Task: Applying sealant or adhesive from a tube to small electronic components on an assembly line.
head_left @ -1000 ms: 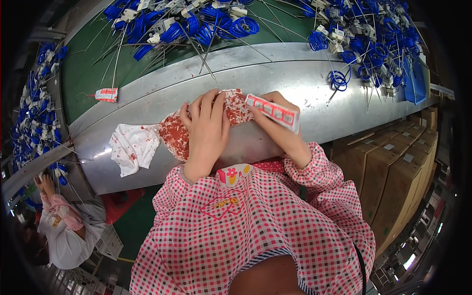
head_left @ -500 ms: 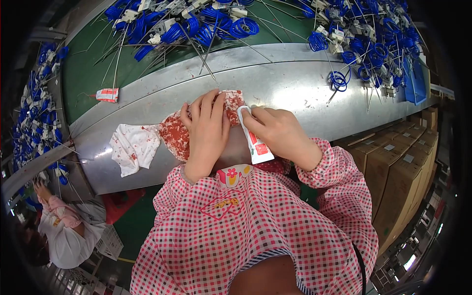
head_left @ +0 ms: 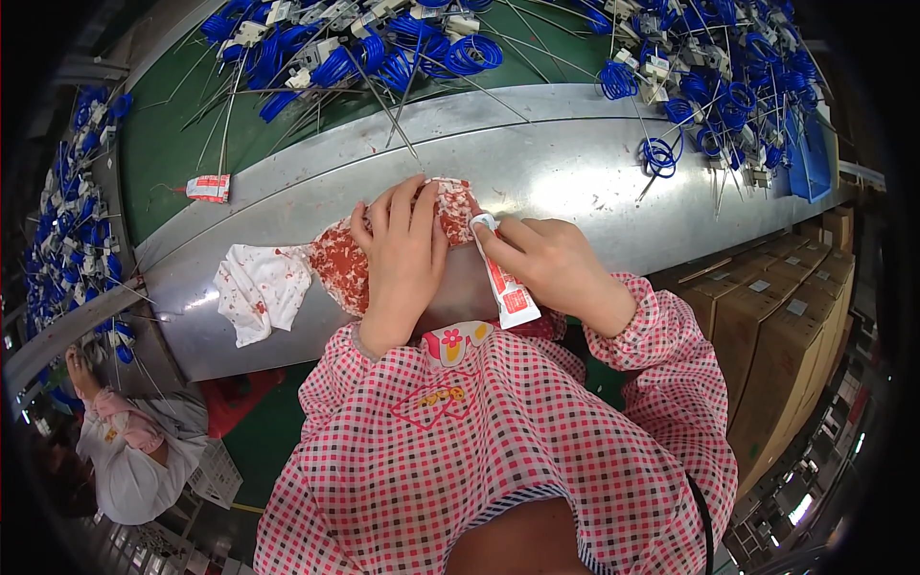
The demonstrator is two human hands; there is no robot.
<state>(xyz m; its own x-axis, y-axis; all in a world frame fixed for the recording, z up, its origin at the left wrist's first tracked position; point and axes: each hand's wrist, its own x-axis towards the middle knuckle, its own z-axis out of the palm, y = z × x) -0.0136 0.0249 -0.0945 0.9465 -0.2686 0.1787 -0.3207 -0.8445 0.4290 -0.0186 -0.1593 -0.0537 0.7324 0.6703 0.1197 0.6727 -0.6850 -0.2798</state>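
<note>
My left hand (head_left: 401, 254) lies with fingers stretched over a red-smeared cloth (head_left: 337, 265) on the metal worktop, pressing it down. White flecks show all over the red, and part of the cloth is hidden under the hand. Joined to it or touching it on the left is a crumpled white cloth (head_left: 261, 289) with red spots; I cannot tell if they are one piece. Closed around the upper part of a white and red squeeze tube (head_left: 513, 299) is my right hand (head_left: 554, 264). The tube's nozzle end is at the cloth's right edge, partly covered by my fingers.
A second red and white tube (head_left: 208, 188) rests at the left on the green surface. Coiled blue wires (head_left: 474, 55) with thin metal rods and white blocks pile up along the far side. Cardboard boxes (head_left: 767, 335) stand at right. At lower left sits another person (head_left: 134, 460).
My right hand and the tube have shifted slightly to the right and toward me. My left hand and the cloth have stayed in place.
</note>
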